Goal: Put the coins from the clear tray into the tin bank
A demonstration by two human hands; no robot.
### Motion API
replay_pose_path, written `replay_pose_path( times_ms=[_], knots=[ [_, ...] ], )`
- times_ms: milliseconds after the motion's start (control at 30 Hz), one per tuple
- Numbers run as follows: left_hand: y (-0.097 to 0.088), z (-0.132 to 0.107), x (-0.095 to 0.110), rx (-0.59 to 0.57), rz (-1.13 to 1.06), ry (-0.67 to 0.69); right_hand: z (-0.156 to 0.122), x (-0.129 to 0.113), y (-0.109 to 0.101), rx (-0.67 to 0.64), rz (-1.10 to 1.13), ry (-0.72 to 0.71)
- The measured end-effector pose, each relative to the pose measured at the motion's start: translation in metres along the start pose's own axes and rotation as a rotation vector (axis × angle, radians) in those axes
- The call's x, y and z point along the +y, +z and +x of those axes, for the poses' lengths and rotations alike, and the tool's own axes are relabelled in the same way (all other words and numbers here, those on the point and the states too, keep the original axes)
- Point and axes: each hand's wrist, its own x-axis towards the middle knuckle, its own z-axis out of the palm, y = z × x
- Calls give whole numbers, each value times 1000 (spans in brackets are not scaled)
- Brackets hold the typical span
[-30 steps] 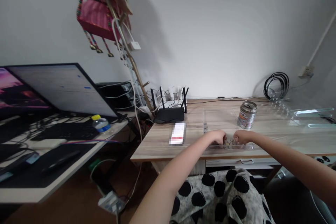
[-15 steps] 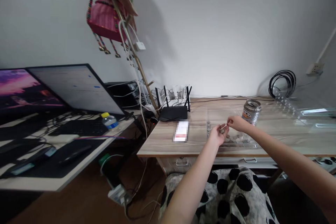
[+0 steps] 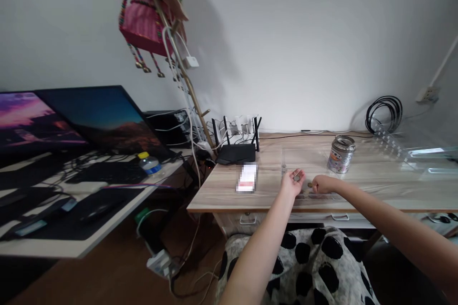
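Note:
My left hand (image 3: 293,182) is palm up above the desk, fingers partly curled, with coins (image 3: 296,177) lying in it. To its right, my right hand (image 3: 322,184) is closed and low over the desk, its fingertips pointing down beside loose coins (image 3: 309,185). Whatever its fingers pinch is hidden. Under both hands lies a clear plastic tray (image 3: 304,155), hard to see against the wood. A small stack of coins (image 3: 284,168) stands at its left side. Behind my right hand is a silver tin can (image 3: 341,155) with a coloured label and a slotted lid.
On the wooden desk (image 3: 211,200), a phone (image 3: 246,178) lies left of the tray and a black router (image 3: 236,154) sits behind it. Coiled black cable (image 3: 384,114) and clear plastic panels (image 3: 411,150) occupy the right. Monitors (image 3: 103,124) and a bottle (image 3: 149,164) are on the left table.
My right hand has moved away from my left palm, down to the loose coins. My left hand has shifted slightly left. The tin can is more exposed, and the monitor's picture has changed.

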Motion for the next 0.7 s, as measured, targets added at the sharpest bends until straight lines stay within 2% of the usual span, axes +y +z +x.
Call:
replay_pose_path(
  times_ms=[300, 500, 600, 700],
  knots=[
    [5, -5, 16, -23, 1, -5, 3, -6, -8, -104, 98, -118],
    [4, -11, 20, -20, -11, -14, 6, -7, -9, -185, 159, -93],
    [3, -11, 17, 4, -13, -33, 9, -10, -24, -99, 205, -80],
    [5, -12, 11, 4, -48, -41, 17, -16, -46, 83, 258, -80]
  ],
)
